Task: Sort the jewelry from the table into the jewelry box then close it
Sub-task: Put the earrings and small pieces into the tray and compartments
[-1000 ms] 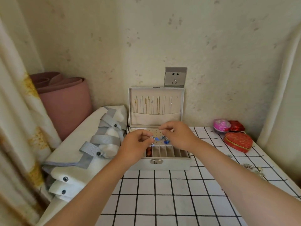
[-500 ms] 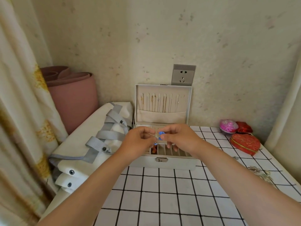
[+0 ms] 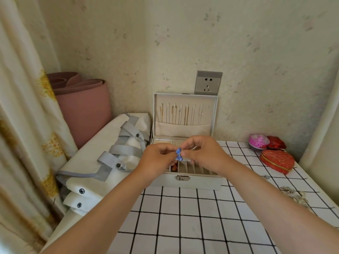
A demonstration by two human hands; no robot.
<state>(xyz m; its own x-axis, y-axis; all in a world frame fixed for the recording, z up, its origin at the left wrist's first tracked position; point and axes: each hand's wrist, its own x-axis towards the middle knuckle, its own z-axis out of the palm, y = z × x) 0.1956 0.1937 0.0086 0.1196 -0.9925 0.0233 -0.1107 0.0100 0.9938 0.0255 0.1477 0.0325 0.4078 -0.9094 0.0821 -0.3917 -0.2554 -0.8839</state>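
Grip shared: left hand (image 3: pixel 157 160) and right hand (image 3: pixel 203 154) both pinch one small blue ornament (image 3: pixel 178 154), its long axis near upright. Open jewelry box (image 3: pixel 198 182) lies directly below and just beyond the grip, both hands equally near. Well right, loose silver jewelry (image 3: pixel 293 194) lies on the counter (image 3: pixel 183 217).

Soft, even, warm daylight; faint shadows; no glare; wide-angle bending at the frame edges; slight softness throughout.
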